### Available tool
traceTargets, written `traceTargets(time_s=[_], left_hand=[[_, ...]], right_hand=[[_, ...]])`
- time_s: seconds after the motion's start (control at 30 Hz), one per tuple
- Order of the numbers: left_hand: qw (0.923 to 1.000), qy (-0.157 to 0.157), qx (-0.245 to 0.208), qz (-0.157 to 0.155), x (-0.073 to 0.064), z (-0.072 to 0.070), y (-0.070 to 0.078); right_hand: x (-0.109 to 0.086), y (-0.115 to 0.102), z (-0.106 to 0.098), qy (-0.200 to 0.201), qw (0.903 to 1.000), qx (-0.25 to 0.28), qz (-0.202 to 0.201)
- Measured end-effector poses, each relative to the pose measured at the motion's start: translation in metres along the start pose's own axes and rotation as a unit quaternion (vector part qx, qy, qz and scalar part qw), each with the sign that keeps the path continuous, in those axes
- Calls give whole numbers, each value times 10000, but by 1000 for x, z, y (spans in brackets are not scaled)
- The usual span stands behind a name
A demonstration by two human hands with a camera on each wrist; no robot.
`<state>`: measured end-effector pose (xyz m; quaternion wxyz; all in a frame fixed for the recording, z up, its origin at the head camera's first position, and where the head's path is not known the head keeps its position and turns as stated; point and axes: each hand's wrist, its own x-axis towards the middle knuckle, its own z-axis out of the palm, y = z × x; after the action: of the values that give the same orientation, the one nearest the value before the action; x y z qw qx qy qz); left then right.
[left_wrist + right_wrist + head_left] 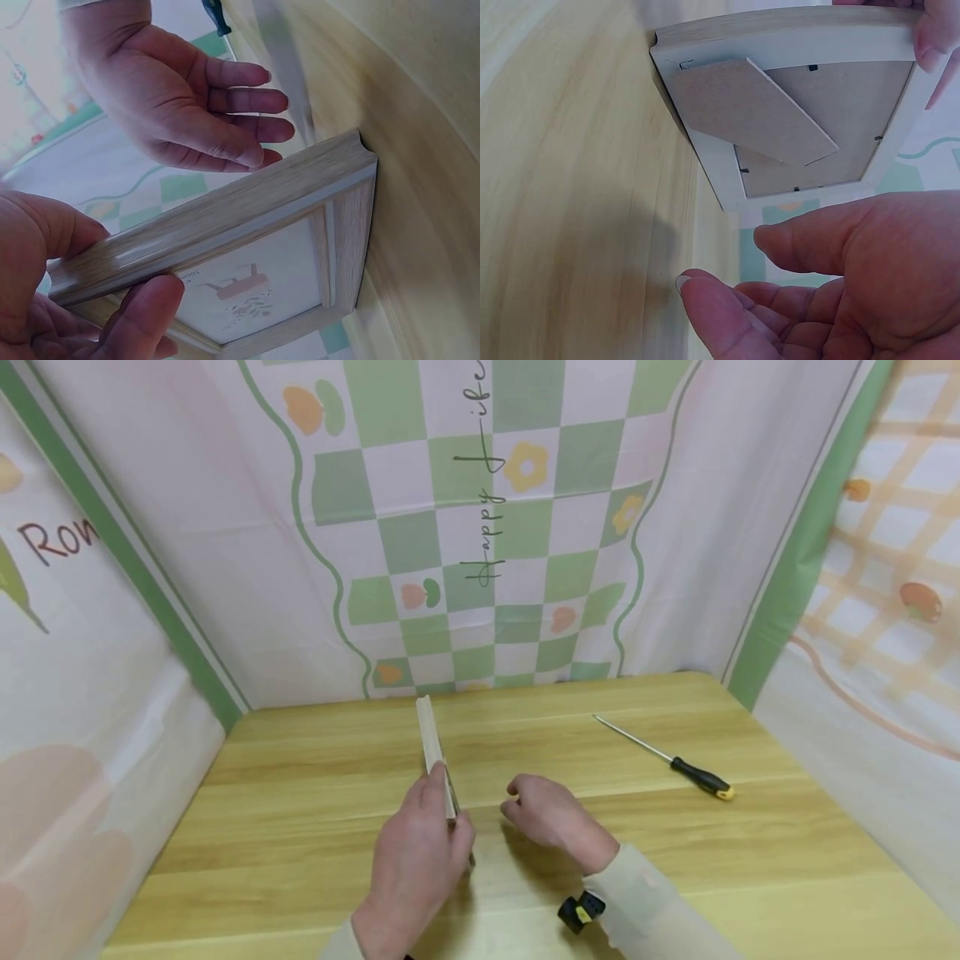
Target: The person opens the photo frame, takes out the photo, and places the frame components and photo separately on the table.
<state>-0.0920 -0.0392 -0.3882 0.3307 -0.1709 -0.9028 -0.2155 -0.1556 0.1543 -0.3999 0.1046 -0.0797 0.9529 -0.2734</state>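
Note:
A wooden picture frame point(429, 731) stands on its edge on the table, seen nearly edge-on from the head. My left hand point(416, 856) grips its near end, thumb on one side and fingers on the other. The front, in the left wrist view, bears a pale print point(247, 292) with a pinkish-brown shape and leaves. On the back, in the right wrist view, a brown stand flap point(742, 105) sits at a slant over the backing board point(840, 90), which small black tabs edge. My right hand point(551, 814) hovers right of the frame, fingers loosely bent, holding nothing.
A screwdriver point(701, 777) with a black and yellow handle lies on the right of the wooden table point(300, 868), its tip pointing to the back left. Printed cloth point(517, 527) hangs behind the table and along both sides.

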Motion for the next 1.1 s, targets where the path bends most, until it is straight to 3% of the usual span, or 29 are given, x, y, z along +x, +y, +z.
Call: traceTargets(time_s=[0.2, 0.43, 0.6, 0.8, 1.1], left_hand=[[9978, -396, -246, -473, 1, -7, -2], [9836, -1143, -571, -1273, 2, -15, -4], [9770, -1313, -726, -1513, 0, -17, -7], [9623, -1602, -1022, -1947, -2, -18, -10], [9576, -1613, -1255, -2029, -6, -17, -14]], right_hand=[[0, -2, 1, -7, 10000, -49, -40], [1, -3, 4, -22, 9999, -119, -121], [0, -4, 5, -41, 9998, -129, -169], [0, -5, 8, -27, 9995, -198, -260], [2, -6, 9, -94, 9990, -279, -336]])
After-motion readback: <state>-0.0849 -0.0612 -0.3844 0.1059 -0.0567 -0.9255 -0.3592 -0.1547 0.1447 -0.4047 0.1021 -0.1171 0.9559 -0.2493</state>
